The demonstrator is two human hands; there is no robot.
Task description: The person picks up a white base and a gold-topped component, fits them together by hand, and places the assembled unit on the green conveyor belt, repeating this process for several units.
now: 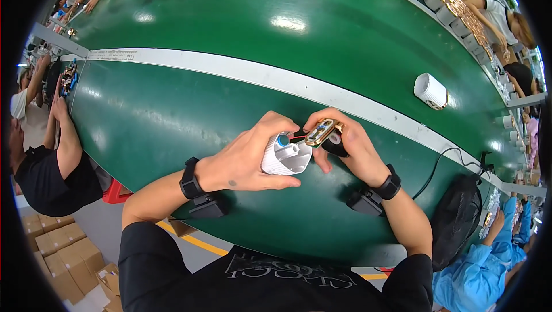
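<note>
The housing (286, 161) in my left fingers (282, 181) looks like white plastic, ribbed outside; the part (320, 133) in my right fingers (317, 117) has a shiny, gold-coloured metallic rim. The green bench (172, 99) is smooth and glossy, catching bright reflections. My shirt (276, 295) is matt black cloth, the bag (458, 220) at lower right dull black fabric, the boxes (72, 263) at lower left brown cardboard.

bright pic w/ glare spots on green worktop (339, 30), edges bent, corners blk.

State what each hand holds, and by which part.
Left hand: white ribbed housing, by its side wall. Right hand: gold-rimmed part, by its far edge; other contact hidden.
</note>
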